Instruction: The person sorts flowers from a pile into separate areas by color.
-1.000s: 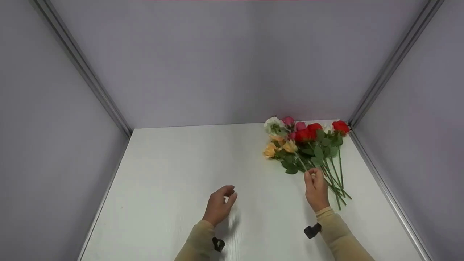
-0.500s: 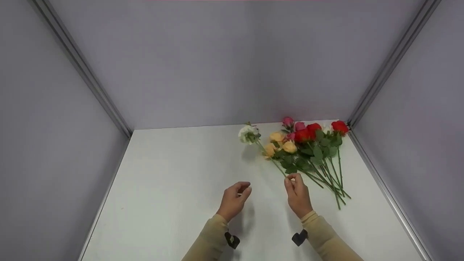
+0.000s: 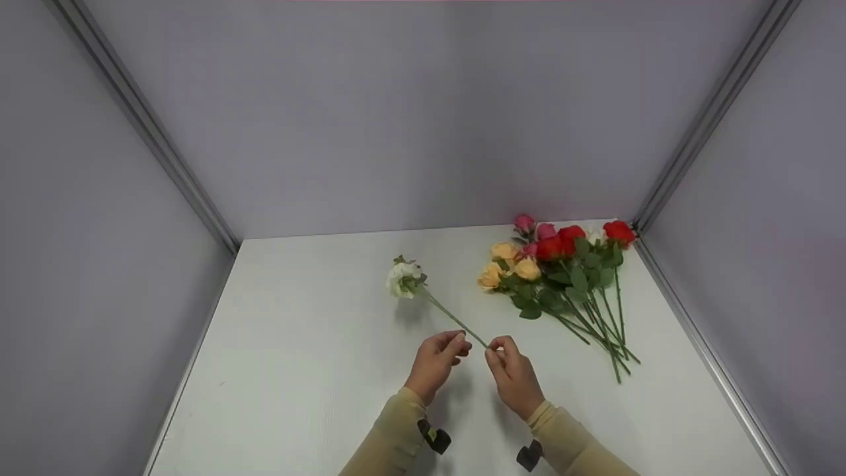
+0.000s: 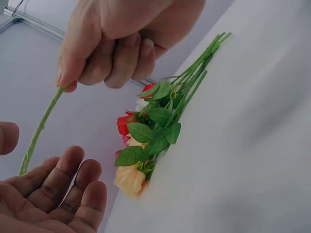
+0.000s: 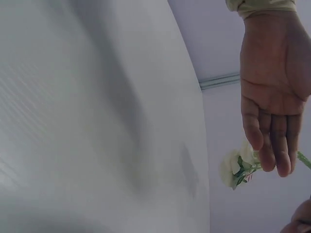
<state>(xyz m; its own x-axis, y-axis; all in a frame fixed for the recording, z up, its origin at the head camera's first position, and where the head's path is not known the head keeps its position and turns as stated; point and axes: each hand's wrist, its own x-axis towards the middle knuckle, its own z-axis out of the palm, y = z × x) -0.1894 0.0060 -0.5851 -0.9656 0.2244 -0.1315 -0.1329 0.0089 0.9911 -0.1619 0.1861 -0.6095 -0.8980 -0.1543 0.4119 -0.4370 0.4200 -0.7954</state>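
A long-stemmed white flower (image 3: 404,279) slants above the table in the head view, its bloom toward the far left. My right hand (image 3: 515,380) pinches the lower end of its green stem (image 4: 41,126) between thumb and fingertips. Beside the stem is my left hand (image 3: 433,367), thumb apart from relaxed fingers. In the left wrist view the stem runs down between this left thumb and fingers (image 4: 63,189), with a gap visible around it. The right wrist view has the left palm (image 5: 272,77) in front of part of the flower.
Several red roses (image 3: 560,243), yellow roses (image 3: 527,268) and pink roses (image 3: 524,223) lie in a pile at the table's far right, stems toward me. The white table (image 3: 297,317) is bounded by grey panels (image 3: 370,119) at the back and both sides.
My right hand has drawn the white flower out of the pile, leftward and nearer to me. The left hand has moved right, up to the stem.
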